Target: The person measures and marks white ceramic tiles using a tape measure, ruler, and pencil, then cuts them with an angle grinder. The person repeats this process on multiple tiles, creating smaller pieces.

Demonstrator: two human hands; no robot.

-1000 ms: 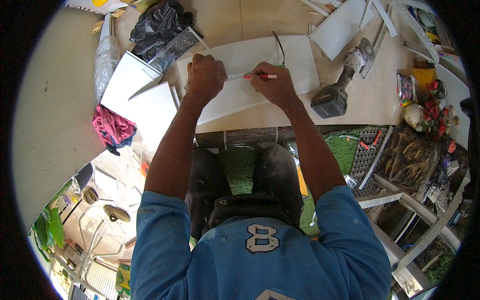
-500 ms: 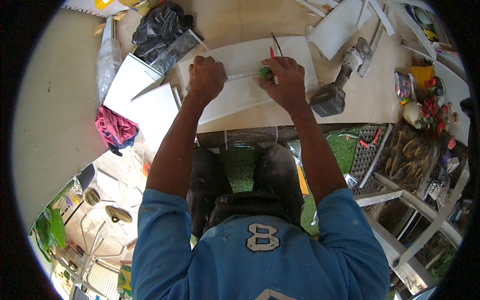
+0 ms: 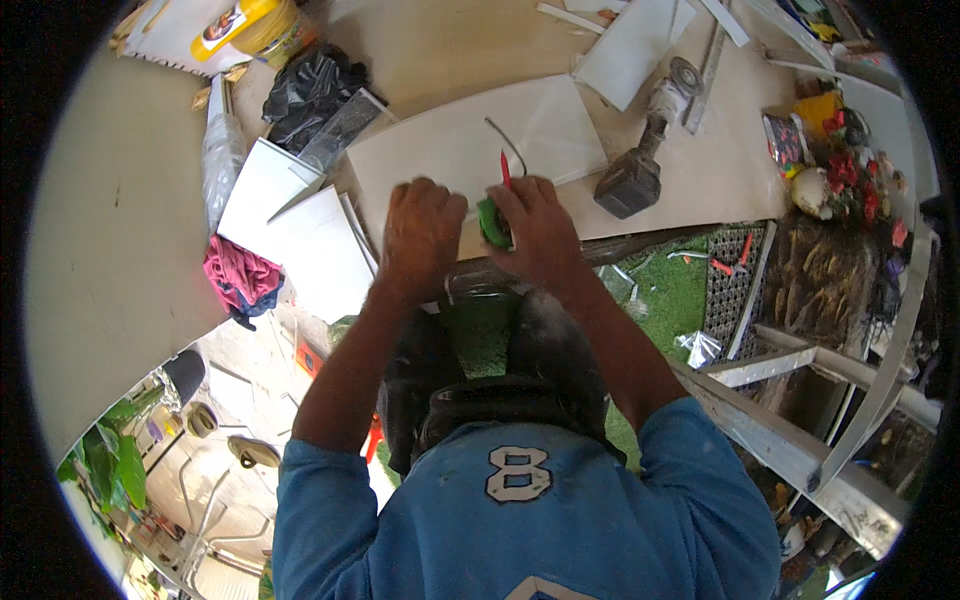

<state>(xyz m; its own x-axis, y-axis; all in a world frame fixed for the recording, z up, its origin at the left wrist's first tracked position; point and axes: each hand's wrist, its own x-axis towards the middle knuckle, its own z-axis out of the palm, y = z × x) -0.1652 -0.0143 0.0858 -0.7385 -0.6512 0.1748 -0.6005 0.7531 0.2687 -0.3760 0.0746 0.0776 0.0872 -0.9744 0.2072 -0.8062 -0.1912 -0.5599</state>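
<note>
My right hand (image 3: 540, 228) is closed around a green tape measure (image 3: 492, 222), with a red pencil or marker (image 3: 505, 168) sticking up from between the fingers. A dark strap (image 3: 508, 138) curves away above it. Close by on the left, my left hand (image 3: 425, 235) has its fingers curled; what they hold, if anything, is hidden. Both hands are over the near edge of a white panel (image 3: 480, 125) lying on the table. No tape blade can be made out between them.
A cordless angle grinder (image 3: 655, 135) lies right of the panel, beside white offcuts (image 3: 635, 50). To the left are white panel pieces (image 3: 325, 240), a black plastic bag (image 3: 310, 95) and a pink cloth (image 3: 240, 275). A metal ladder (image 3: 790, 430) stands at lower right.
Both hands have drawn back toward me and closer together, from the panel's middle to its near edge. The tape blade that stretched between them no longer shows.
</note>
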